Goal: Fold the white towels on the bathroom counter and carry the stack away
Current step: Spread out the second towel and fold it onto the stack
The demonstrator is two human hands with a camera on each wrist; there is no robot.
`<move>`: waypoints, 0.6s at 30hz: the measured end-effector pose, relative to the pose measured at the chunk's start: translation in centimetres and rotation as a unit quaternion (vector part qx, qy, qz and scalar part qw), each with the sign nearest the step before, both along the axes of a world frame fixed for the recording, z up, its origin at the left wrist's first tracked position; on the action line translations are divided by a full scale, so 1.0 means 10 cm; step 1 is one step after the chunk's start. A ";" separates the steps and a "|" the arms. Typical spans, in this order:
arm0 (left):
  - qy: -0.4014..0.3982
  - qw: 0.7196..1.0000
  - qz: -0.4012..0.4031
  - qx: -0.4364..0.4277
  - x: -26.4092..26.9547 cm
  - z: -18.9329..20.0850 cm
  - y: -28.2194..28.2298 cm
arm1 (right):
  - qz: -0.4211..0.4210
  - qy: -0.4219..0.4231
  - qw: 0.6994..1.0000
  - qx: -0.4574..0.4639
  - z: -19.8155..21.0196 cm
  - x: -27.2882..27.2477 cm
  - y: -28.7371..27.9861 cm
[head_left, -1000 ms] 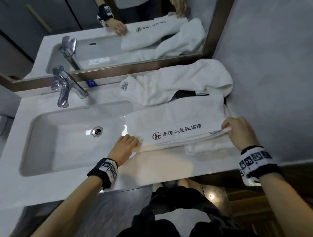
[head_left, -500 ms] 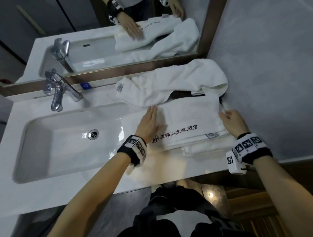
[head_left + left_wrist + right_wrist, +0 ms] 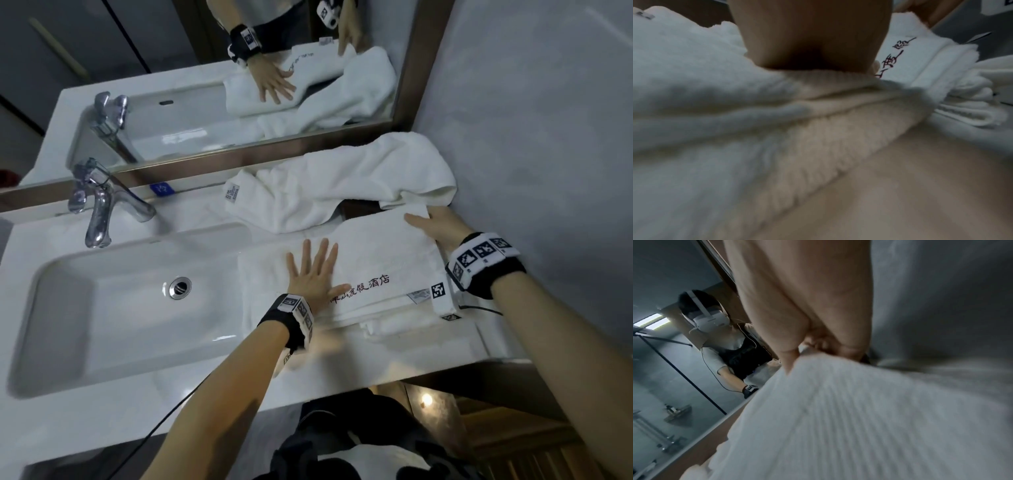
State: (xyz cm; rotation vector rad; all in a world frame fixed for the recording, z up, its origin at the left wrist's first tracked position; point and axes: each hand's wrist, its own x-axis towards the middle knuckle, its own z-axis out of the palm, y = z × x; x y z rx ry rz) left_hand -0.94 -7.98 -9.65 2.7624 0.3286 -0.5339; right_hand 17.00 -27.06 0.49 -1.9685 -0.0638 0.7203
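Note:
A folded white towel (image 3: 387, 253) with dark red lettering lies on the counter to the right of the sink, on top of another folded white towel (image 3: 397, 323). My left hand (image 3: 313, 270) lies flat on its left half with the fingers spread. My right hand (image 3: 430, 222) pinches the towel's far right corner, thumb on top. In the right wrist view the thumb and fingers (image 3: 791, 356) close on the towel's edge (image 3: 849, 402). The left wrist view shows my palm (image 3: 809, 40) pressing into the towel (image 3: 715, 97). A crumpled, unfolded white towel (image 3: 342, 181) lies behind, against the mirror.
The white sink basin (image 3: 85, 325) is on the left, with a chrome faucet (image 3: 99, 209) at its back. A mirror (image 3: 205, 68) runs along the back of the counter (image 3: 342, 370). A grey wall (image 3: 531, 137) closes off the right side.
My left hand moved from the towel's front left corner onto its top and spread flat. My right hand slid from the front right edge back to the far right corner.

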 end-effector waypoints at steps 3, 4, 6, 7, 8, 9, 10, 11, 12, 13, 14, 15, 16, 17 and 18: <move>-0.007 1.000 0.012 0.000 -0.01 0.00 -0.03 | -0.035 -0.034 0.998 0.028 -0.06 0.04 0.02; -0.006 1.000 0.014 0.000 -0.01 0.01 -0.03 | -0.046 -0.047 0.998 0.023 -0.10 0.04 0.01; -0.001 1.000 0.013 0.004 0.00 0.04 -0.04 | -0.071 -0.079 0.994 0.006 -0.17 0.02 0.00; 0.002 1.000 0.010 0.007 0.00 0.06 -0.04 | -0.083 -0.093 0.992 0.000 -0.19 0.01 -0.02; 0.003 1.000 0.006 0.009 0.00 0.07 -0.04 | -0.088 -0.110 0.990 -0.012 -0.20 0.01 -0.04; 0.005 1.000 0.001 0.009 0.01 0.08 -0.02 | -0.084 -0.125 0.988 -0.032 -0.21 0.00 -0.08; 0.003 1.000 -0.002 0.009 0.02 0.10 0.00 | -0.075 -0.132 0.987 -0.053 -0.23 0.00 -0.13; -0.002 1.000 -0.002 0.011 0.02 0.11 0.02 | -0.063 -0.128 0.987 -0.074 -0.24 -0.01 -0.19; -0.009 1.000 -0.001 0.015 0.03 0.13 0.04 | -0.048 -0.117 0.987 -0.097 -0.27 -0.03 -0.26; -0.011 1.000 -0.001 0.017 0.04 0.14 0.07 | -0.031 -0.107 0.987 -0.116 -0.28 -0.06 -0.32; -0.005 1.000 -0.004 0.014 0.06 0.14 0.09 | -0.016 -0.095 0.987 -0.126 -0.31 -0.09 -0.37; 0.005 1.000 -0.008 0.008 0.07 0.13 0.10 | -0.003 -0.086 0.988 -0.128 -0.32 -0.12 -0.41; 0.019 1.000 -0.011 0.005 0.08 0.11 0.10 | 0.008 -0.079 0.989 -0.127 -0.31 -0.15 -0.44; 0.032 0.999 -0.015 0.006 0.10 0.11 0.11 | 0.018 -0.068 0.990 -0.122 -0.28 -0.17 -0.44; 0.044 0.999 -0.019 0.009 0.13 0.11 0.12 | 0.026 -0.047 0.993 -0.109 -0.25 -0.18 -0.45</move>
